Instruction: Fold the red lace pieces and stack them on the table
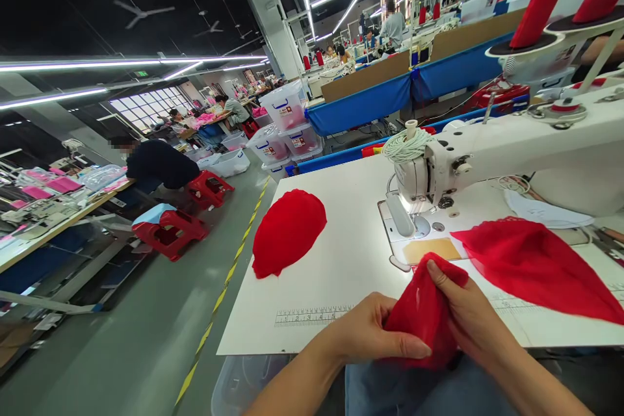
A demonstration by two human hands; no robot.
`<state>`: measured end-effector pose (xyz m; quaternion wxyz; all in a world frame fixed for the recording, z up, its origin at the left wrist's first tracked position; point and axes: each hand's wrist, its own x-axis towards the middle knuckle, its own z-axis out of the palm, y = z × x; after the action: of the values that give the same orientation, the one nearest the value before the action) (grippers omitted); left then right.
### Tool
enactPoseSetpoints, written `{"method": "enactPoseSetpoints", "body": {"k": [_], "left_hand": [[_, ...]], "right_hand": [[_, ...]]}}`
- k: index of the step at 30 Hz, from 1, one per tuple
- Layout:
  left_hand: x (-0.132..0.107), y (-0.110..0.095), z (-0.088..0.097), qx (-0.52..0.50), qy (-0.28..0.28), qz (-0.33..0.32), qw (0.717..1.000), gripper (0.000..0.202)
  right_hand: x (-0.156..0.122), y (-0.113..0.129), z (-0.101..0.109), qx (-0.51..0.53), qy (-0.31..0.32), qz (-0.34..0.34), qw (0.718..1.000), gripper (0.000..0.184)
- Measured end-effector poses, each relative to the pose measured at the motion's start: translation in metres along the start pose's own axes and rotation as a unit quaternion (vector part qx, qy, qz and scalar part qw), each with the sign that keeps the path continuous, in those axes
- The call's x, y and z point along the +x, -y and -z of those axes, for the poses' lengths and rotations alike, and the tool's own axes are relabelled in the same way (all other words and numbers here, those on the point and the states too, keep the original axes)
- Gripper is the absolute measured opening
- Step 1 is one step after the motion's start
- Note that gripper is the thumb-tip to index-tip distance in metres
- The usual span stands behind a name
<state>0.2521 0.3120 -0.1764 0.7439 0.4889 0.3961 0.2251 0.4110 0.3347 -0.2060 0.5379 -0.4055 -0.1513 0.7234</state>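
Observation:
Both of my hands grip one piece of red fabric (423, 312) at the front edge of the sewing table. My left hand (373, 331) pinches its lower left side, thumb on top. On the upper right side, my right hand (461, 302) presses its thumb into the cloth; the fingers behind are hidden. Just beyond the hands stands a white sewing machine (468, 156), its lamp lit over the needle plate. A cut red fabric panel (290, 233) lies flat on the left of the tabletop. To the right of the machine bed lies another red fabric piece (541, 266) with a scalloped edge.
A printed ruler (312, 316) runs along the table's front. Red thread cones (541, 10) stand behind the machine. Clear plastic bins (285, 107) are stacked past the table, and red stools (170, 234) stand across the aisle. A person (160, 162) sits at a table on the left.

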Motion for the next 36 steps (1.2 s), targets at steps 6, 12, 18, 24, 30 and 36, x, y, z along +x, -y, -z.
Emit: {"method": "enactPoseSetpoints", "body": {"k": [6,12,18,24,30,36], "left_hand": [[0.001,0.011,-0.009,-0.137,-0.032,-0.007,0.990,0.047],[0.025,-0.008,-0.001,-0.388,-0.278,-0.115,0.871,0.040],[0.043,-0.010,0.005,-0.409,-0.329,-0.187,0.830,0.041],[0.057,-0.005,-0.006,-0.429,-0.313,-0.177,0.829,0.035],[0.065,-0.013,0.001,-0.466,-0.358,-0.145,0.796,0.012],[0.052,-0.016,0.009,-0.419,-0.356,-0.167,0.818,0.018]], "right_hand": [[0.002,0.006,-0.009,0.024,0.048,-0.084,0.995,0.036],[0.001,0.000,0.007,0.136,0.220,-0.256,0.931,0.053],[-0.013,-0.019,0.010,0.166,0.116,-0.220,0.954,0.040],[-0.009,-0.021,0.006,0.017,0.070,-0.081,0.994,0.034],[-0.002,-0.034,0.024,-0.103,0.061,-0.003,0.993,0.037],[0.003,-0.037,0.027,-0.120,0.042,0.043,0.991,0.044]]}}
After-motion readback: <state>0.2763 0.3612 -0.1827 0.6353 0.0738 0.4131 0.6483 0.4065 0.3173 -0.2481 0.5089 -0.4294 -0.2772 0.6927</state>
